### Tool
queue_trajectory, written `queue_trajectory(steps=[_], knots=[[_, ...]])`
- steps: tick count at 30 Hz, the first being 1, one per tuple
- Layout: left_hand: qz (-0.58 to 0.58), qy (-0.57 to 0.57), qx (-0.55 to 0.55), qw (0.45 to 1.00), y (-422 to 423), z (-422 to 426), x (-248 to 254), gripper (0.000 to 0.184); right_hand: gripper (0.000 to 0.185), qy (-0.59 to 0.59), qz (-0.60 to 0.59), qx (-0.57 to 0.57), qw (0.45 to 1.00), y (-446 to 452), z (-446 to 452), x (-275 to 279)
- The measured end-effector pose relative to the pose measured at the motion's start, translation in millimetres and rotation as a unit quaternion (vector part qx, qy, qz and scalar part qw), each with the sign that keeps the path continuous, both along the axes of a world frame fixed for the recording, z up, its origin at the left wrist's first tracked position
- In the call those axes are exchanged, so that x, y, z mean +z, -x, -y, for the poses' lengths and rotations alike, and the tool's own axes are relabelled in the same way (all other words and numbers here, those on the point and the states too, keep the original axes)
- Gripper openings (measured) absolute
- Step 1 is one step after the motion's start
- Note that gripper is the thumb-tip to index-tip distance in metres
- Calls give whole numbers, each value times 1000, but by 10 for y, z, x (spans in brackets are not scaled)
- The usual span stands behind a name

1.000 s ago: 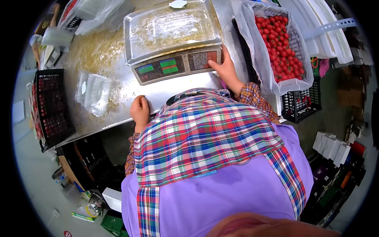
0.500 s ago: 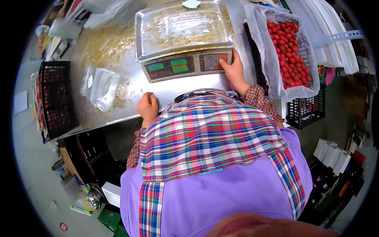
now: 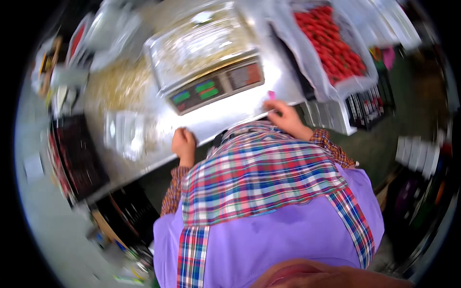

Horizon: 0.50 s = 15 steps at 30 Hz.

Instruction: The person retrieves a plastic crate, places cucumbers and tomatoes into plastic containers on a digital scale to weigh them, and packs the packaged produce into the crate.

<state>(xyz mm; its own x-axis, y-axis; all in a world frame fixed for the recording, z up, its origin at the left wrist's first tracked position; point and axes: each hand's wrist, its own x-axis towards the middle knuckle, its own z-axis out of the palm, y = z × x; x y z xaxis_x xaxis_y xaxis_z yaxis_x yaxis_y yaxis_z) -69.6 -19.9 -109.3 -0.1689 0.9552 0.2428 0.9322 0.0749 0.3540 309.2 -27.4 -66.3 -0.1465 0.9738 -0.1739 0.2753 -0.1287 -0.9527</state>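
Note:
My left hand (image 3: 184, 142) rests at the front edge of the metal table, its fingers curled closed and nothing showing out of them. My right hand (image 3: 284, 117) is over the table edge, its fingers apart and a little bent. Just beyond its fingertips lies a small pink piece (image 3: 272, 94), too blurred to name. Ahead of both hands stands a weighing scale (image 3: 225, 85) with lit green displays and a keypad at its right. A clear tray (image 3: 153, 57) covers its top. Clear plastic punnets (image 3: 126, 133) lie left of the scale.
At the right, a crate lined with white plastic (image 3: 331, 93) holds red cherry tomatoes (image 3: 331, 45). A black crate (image 3: 79, 153) stands at the table's left end. Plastic bags (image 3: 115, 33) are piled at the back left. White boxes (image 3: 418, 153) sit low at the right.
My right hand has left the scale's keypad and come back to the table edge. The pink piece now shows beside it. My left hand stays closed. The whole view has turned and blurred.

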Motion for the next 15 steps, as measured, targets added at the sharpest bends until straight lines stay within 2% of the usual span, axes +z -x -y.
queue_trajectory(steps=[1,3,5,6,9,11,13,15], knots=[[9,11,-4,1000,-27,-92,-9,17,34,73,-50,49,995,-32,69,-52],[25,5,-28,999,-44,-193,-34,19,35,145,-105,67,982,-39,225,-189],[34,8,-23,999,-84,-266,-82,20,37,207,-127,44,969,-64,401,-187],[54,5,-35,998,-104,-343,-121,20,38,227,-98,14,969,-94,422,10],[20,-12,-52,998,-201,-426,-105,19,38,159,-25,21,987,-67,761,-288],[24,-23,-66,997,-282,-387,-45,19,35,159,40,35,986,-4,1084,-369],[29,-19,-91,995,-337,-374,18,19,34,110,67,8,992,94,1492,-737],[36,-34,-124,991,-317,-382,1,17,32,144,61,-31,987,64,1830,-714]])
